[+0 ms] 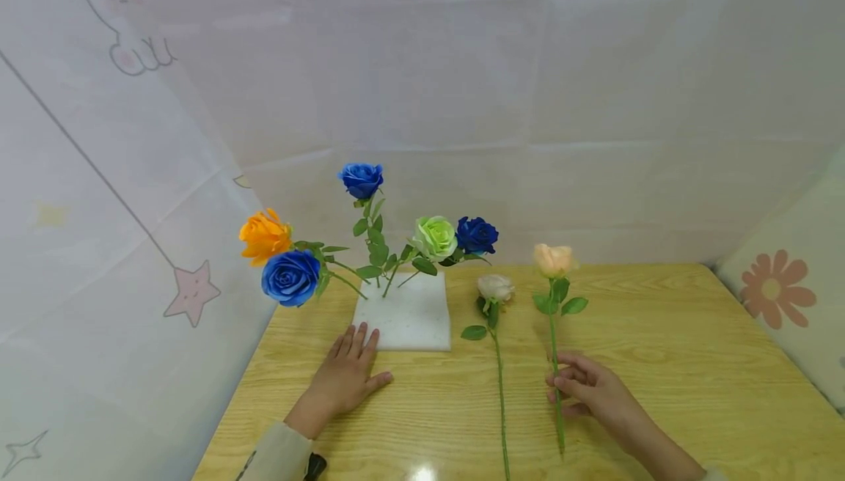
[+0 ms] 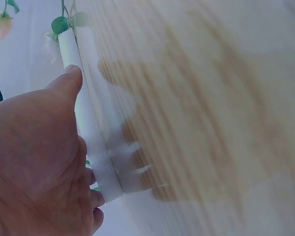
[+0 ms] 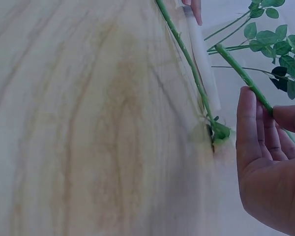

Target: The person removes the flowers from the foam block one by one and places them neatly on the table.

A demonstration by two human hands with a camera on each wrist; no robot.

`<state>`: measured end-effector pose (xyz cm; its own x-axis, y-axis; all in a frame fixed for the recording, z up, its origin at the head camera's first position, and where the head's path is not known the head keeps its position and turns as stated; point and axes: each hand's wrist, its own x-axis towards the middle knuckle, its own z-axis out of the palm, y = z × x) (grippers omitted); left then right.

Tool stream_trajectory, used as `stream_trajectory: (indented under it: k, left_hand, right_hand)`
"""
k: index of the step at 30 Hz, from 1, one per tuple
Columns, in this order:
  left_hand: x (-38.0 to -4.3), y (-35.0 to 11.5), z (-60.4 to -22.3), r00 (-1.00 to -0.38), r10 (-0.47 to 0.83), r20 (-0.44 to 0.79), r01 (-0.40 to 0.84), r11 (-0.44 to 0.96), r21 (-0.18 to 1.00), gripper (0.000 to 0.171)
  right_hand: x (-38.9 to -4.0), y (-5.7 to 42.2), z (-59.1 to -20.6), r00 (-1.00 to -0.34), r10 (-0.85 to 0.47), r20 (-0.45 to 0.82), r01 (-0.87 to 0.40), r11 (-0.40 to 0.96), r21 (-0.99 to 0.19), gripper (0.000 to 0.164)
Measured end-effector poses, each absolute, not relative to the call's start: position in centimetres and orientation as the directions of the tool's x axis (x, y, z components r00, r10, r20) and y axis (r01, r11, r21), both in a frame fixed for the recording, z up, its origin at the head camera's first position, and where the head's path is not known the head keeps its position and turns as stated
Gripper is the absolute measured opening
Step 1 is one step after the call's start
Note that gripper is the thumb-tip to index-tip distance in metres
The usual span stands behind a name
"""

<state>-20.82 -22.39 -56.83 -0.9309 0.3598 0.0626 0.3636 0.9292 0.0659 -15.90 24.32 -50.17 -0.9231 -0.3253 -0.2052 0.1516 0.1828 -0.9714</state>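
A peach artificial rose [image 1: 554, 261] stands nearly upright, its green stem [image 3: 241, 73] pinched between the thumb and fingers of my right hand [image 1: 597, 393]. My left hand [image 1: 343, 377] lies with its fingers straight, fingertips on the front left corner of a white foam block [image 1: 409, 323]. The left wrist view shows the thumb against the block's edge [image 2: 91, 123]. Several roses have stems in the block: an orange one [image 1: 264, 237], a green one [image 1: 435, 238] and blue ones, one of them [image 1: 361, 180] tallest at the back.
A cream rose [image 1: 495, 288] lies on the wooden table [image 1: 673, 334] between the block and my right hand, its long stem running toward the front edge. White printed cloth [image 1: 422, 85] hangs behind the table and along both sides.
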Motion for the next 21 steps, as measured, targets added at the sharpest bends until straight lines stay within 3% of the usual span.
stream_trajectory:
  k: [21]
  left_hand:
    - [-20.4,-22.2,-56.0,-0.935,0.351,0.052,0.355,0.925,0.136,0.087]
  right_hand:
    - [-15.9,24.6,-52.7,-0.868,-0.406,-0.286,0.259,0.12,-0.958,0.073]
